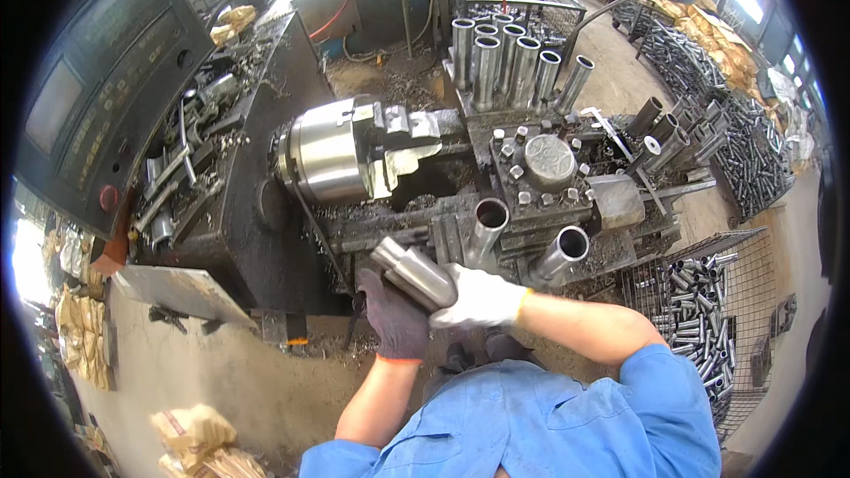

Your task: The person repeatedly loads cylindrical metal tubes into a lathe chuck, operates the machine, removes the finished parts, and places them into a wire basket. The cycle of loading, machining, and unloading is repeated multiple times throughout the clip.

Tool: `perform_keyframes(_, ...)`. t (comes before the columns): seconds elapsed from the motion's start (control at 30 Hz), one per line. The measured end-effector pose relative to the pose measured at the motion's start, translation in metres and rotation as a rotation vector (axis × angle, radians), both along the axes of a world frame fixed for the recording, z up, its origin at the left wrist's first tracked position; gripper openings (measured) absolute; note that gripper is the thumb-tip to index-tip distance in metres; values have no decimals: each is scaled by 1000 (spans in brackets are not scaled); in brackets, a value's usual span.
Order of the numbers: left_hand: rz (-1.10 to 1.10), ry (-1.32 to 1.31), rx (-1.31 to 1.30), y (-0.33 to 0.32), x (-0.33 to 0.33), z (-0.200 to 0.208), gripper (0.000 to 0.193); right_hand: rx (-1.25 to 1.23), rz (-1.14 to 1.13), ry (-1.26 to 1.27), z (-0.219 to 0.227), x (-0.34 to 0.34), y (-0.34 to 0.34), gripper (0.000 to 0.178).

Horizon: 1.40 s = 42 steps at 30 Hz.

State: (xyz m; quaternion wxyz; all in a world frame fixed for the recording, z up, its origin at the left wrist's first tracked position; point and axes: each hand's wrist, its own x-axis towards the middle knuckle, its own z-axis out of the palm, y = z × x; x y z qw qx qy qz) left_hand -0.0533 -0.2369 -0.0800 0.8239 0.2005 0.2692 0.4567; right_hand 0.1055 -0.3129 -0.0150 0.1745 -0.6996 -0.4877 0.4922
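Observation:
In front of my body I hold a shiny steel tube point(421, 278) at a tilt, its narrower stepped end toward the upper left. My right hand point(482, 297), in a white glove, is closed round its lower right end. My left hand point(390, 323), in a dark glove, grips it from the lower left; some of its fingers are hidden. A second edge shows along the underside, and I cannot tell whether that is another tube. Just beyond my hands, an open-ended tube point(488, 228) stands on the lathe, with another tube point(562, 254) leaning to its right.
The lathe chuck point(329, 152) is ahead to the left, its jaws bare. A round-topped tool post point(550, 159) sits right of it. Several upright tubes point(484, 71) stand behind. A wire basket point(748, 323) of small tubes is at right. Tools and scraps lie on the headstock point(266, 93).

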Motion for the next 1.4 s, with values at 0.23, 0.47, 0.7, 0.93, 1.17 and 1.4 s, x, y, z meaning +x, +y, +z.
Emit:
perform_keyframes(0.23, -59, 57, 583, 7, 21, 68, 86, 447, 20, -79, 109, 53, -4, 94)
perform_keyframes(0.47, -162, 258, 416, 35, -12, -47, 66, 620, 382, -1257, 131, 206, 123, 56)
perform_keyframes(0.7, -83, 896, 379, 0, -123, -179, 52, 198, 550, -726, 25, 259, 207, 74)
perform_keyframes(0.93, 447, 337, -198, -17, -223, -201, 36, 26, 528, -704, 12, 237, 219, 65)
perform_keyframes(1.17, 691, 377, -245, 33, -274, -175, 39, 56, 559, -472, 21, 261, 215, 72)
perform_keyframes(1.4, 651, 472, -506, 40, -264, -132, 45, 360, 444, -412, 3, 237, 232, 66)
